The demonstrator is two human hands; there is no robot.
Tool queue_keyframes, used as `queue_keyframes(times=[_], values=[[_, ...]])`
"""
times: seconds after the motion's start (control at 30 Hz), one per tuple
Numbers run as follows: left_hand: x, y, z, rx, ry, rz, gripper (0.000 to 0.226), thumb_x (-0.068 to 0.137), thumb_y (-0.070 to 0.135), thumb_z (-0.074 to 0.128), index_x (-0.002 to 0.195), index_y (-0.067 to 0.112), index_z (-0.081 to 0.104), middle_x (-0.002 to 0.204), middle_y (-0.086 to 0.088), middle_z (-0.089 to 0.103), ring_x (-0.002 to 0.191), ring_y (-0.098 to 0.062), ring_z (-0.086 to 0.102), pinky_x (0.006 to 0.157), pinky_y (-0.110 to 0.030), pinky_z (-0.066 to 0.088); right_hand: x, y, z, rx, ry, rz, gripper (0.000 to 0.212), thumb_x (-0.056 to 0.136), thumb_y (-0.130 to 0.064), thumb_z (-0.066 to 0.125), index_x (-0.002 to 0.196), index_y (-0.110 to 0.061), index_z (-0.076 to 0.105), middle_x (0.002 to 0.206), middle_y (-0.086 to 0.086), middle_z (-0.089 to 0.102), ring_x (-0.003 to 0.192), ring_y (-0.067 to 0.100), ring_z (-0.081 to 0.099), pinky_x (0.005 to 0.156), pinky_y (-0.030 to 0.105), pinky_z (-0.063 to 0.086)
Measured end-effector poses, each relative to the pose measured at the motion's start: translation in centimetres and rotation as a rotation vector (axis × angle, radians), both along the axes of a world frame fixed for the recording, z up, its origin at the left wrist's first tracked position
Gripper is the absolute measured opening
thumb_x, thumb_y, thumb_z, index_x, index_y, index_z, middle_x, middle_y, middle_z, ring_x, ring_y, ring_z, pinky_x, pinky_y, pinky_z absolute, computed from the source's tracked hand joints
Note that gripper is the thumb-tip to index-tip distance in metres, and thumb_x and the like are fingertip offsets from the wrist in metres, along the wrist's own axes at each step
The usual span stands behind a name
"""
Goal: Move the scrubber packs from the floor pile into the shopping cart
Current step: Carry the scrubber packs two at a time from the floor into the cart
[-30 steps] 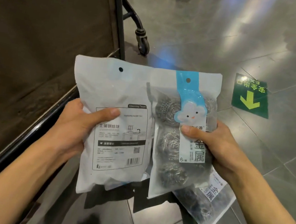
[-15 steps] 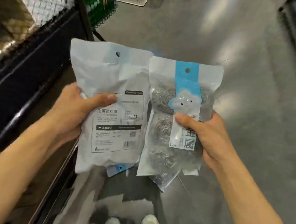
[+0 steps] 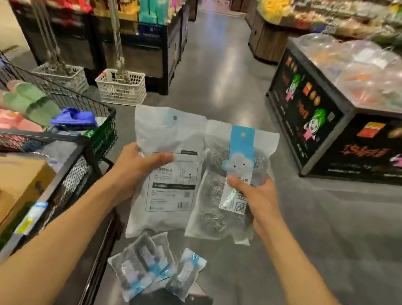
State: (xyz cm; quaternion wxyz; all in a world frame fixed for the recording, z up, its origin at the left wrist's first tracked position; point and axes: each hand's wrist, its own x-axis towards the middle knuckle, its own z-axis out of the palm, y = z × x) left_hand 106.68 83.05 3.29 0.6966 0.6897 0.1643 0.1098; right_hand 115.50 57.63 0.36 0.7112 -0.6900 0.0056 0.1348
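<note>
My left hand grips a white scrubber pack with its printed back label facing me. My right hand grips a second scrubber pack, clear-fronted with steel wool balls and a blue cloud label. Both packs are held upright at chest height, side by side over the floor. Below them a pile of scrubber packs lies on the grey floor. The black wire shopping cart stands to the left, just beside my left forearm.
The cart holds slippers, a cardboard box and other goods. Two white plastic baskets stand on the floor ahead left. A black display bin stands at the right. Shelves line the aisle.
My view has risen from the floor to the aisle, and both hands have lifted with the packs. The cart's inside and the floor pile have come into view.
</note>
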Motion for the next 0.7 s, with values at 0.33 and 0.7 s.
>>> queue_keyframes(times=[0.33,0.7], values=[[9.2,-13.3,7.3,-0.027,-0.116,-0.198,0.033,0.084,0.005,0.080,0.114,0.005,0.066,0.100,-0.008,0.081,0.090,-0.027,0.079,0.074,-0.038,0.063,3.8,-14.8,7.8,0.029,-0.169,-0.213,0.048,0.077,-0.002,0.086,0.114,-0.024,0.065,0.104,-0.004,0.077,0.081,0.003,0.076,0.062,0.016,0.058],[19.1,-34.5,8.7,-0.012,-0.108,-0.646,0.029,0.082,0.004,0.081,0.108,0.005,0.069,0.090,-0.009,0.081,0.082,-0.029,0.079,0.066,-0.036,0.064,1.1,-34.7,9.1,-0.023,-0.231,-0.715,0.049,0.073,-0.011,0.091,0.114,-0.024,0.067,0.100,-0.007,0.080,0.088,0.010,0.077,0.073,0.027,0.061]])
